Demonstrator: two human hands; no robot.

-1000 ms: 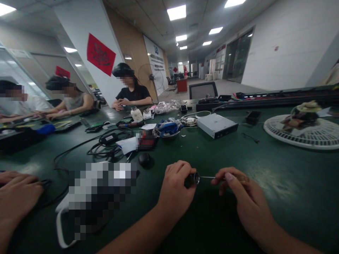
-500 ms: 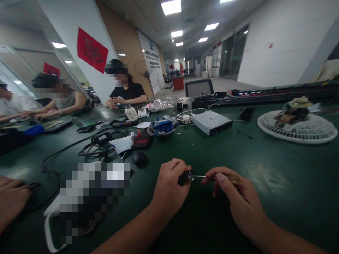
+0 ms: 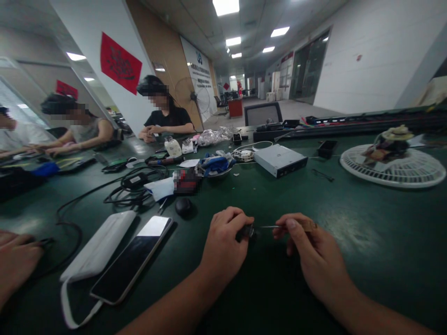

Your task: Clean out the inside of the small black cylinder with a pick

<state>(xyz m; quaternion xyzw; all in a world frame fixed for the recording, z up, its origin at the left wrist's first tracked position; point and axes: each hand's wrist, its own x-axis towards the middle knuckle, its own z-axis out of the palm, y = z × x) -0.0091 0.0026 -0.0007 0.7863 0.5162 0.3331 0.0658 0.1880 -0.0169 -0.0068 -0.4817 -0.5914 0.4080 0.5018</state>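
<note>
Near the middle of the green table, my left hand (image 3: pixel 226 239) is closed round a small dark round part (image 3: pixel 248 230), whose open end faces right. My right hand (image 3: pixel 310 249) pinches a thin screwdriver (image 3: pixel 267 227) by its yellowish handle, most of which the fingers cover. The metal shaft points left at the dark part. Whether its tip touches the part is too blurred to tell. A black mouse (image 3: pixel 183 207) lies beyond my left hand, to the left.
To the left lie a phone (image 3: pixel 134 260) and a white power bank (image 3: pixel 99 244) joined by a cable. Another person's hand (image 3: pixel 17 260) rests at the left edge. Farther back are a metal drive (image 3: pixel 280 160), a white fan grille (image 3: pixel 393 166) and coiled black cables (image 3: pixel 134 186).
My right hand has shifted slightly right and up with the screwdriver. The dark part in my left hand has turned a little, its open face less visible.
</note>
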